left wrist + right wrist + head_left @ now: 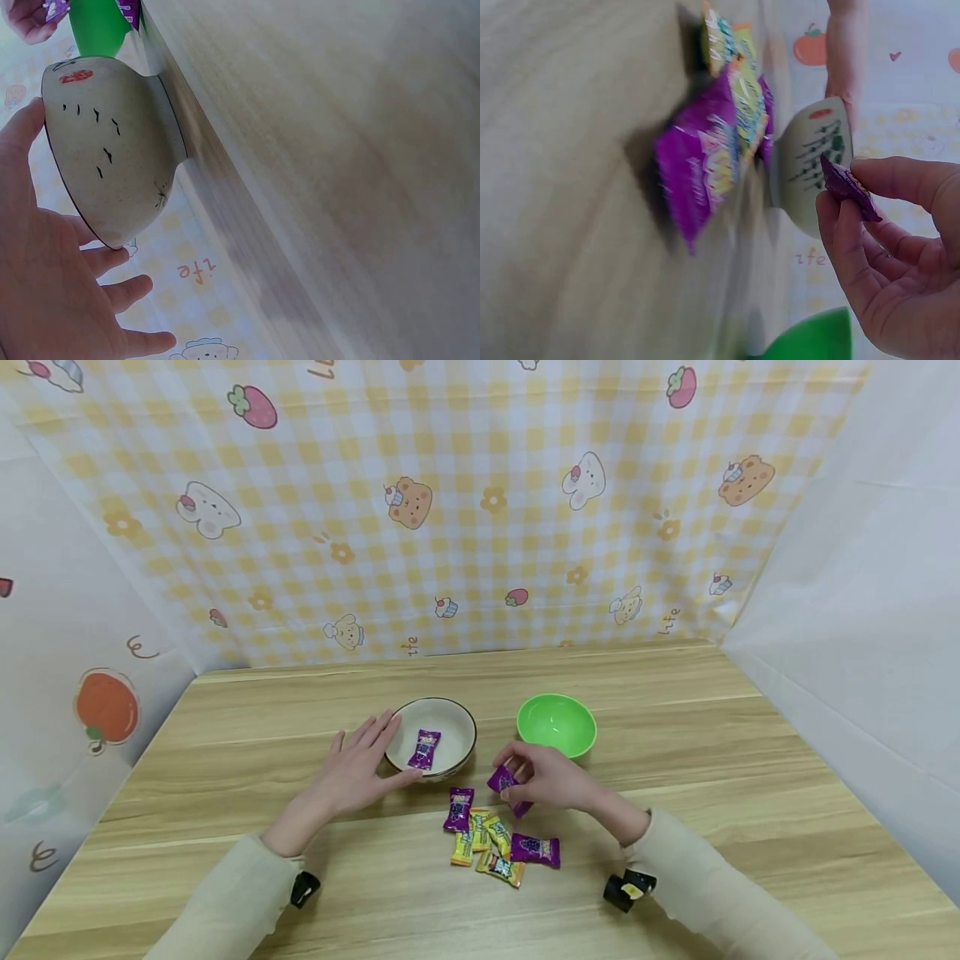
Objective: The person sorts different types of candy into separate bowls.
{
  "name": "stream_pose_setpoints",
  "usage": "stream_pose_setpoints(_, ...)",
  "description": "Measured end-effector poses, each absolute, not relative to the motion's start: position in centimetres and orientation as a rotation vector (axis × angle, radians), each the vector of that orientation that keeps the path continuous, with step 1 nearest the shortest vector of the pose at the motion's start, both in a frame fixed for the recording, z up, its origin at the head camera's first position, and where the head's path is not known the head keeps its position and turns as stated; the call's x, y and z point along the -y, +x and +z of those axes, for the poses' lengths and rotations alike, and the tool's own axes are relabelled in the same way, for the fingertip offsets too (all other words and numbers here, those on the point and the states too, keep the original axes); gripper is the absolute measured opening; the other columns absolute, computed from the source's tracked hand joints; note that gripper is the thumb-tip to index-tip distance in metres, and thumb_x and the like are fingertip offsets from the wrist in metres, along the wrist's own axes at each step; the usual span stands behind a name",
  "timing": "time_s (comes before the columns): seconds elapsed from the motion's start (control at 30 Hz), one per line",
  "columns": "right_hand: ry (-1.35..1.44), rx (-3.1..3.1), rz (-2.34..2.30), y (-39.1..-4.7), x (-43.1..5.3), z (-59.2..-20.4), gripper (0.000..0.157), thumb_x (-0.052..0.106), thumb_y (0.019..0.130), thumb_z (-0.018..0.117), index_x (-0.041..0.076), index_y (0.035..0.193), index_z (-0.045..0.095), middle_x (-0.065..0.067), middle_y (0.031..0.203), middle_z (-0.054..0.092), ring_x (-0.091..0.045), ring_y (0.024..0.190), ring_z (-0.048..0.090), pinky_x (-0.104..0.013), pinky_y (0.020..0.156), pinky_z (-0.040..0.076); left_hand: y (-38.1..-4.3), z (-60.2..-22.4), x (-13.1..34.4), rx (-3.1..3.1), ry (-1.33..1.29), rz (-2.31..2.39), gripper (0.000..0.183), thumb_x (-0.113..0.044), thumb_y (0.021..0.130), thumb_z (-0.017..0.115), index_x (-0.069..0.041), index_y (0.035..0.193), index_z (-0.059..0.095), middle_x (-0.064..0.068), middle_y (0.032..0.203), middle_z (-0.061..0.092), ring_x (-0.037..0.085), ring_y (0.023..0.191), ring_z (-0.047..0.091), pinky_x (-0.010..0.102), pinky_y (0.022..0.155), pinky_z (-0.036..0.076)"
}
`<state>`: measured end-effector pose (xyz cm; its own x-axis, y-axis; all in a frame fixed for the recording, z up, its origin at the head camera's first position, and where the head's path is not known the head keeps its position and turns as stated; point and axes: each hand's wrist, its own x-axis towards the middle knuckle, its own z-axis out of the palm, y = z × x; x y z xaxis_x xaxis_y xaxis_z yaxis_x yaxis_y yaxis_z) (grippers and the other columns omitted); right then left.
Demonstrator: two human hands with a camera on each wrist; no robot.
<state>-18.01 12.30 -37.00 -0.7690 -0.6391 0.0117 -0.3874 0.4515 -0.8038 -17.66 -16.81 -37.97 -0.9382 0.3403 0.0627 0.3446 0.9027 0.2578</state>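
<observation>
My left hand touches the rim of a cream bowl with thumb and fingertips, its fingers spread and fairly straight. One purple-wrapped candy lies inside that bowl. Between thumb and fingers my right hand pinches another purple candy, held above the table to the right of the cream bowl. Two more purple candies, one upright and one sideways, lie on the table beside several yellow-wrapped candies. The left wrist view shows the cream bowl's painted outer wall.
A bright green bowl stands just behind my right hand, to the right of the cream bowl. The wooden table ends at a yellow checked curtain. White sheets hang along both sides.
</observation>
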Motion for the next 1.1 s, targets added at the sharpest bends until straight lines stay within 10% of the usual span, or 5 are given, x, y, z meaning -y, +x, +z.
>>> stream_pose_setpoints(1.1, -0.73, -2.375, -1.344, -21.7, -9.2, -32.9, 0.034, 0.006, 0.079, 0.066, 0.004, 0.11, 0.053, -0.008, 0.092, 0.055, -0.021, 0.08, 0.057, -0.028, 0.063, 0.05, -17.6, -38.0, 16.8, 3.034, -0.563, -0.422, 0.093, -0.071, 0.075, 0.04, -0.008, 0.14, 0.022, 0.011, 0.144, 0.019, 0.034, 0.128, 0.016, 0.06, 0.096, 0.007)
